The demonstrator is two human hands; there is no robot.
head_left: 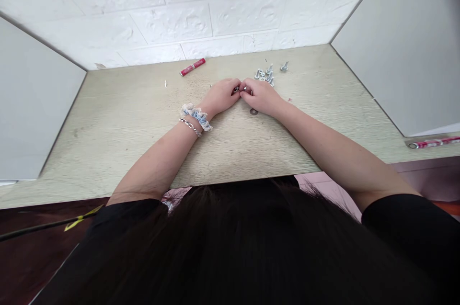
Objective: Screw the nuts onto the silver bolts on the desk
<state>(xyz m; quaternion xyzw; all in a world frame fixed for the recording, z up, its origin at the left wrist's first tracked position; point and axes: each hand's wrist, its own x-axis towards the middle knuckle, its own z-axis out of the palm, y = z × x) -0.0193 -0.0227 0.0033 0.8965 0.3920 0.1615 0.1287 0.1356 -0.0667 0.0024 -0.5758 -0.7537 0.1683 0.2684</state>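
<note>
Head view: small metal hardware over the bench, pinched in fingers of left hand and right hand, tips nearly touching. Mostly hidden; can't tell if one piece or two. Probably light, stiff, tough to break, maybe slick on smooth faces, easy to drop. Best held with thumb and forefinger at outer edges, clear of any thread. Loose bolts just beyond right hand; flat washer on bench, just on near side of right hand.

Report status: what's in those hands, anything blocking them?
Left hand and right hand together, pinching small metal parts, mostly hidden. Bolts just beyond right hand. Washer by its near edge. Nothing visibly blocking.
</note>
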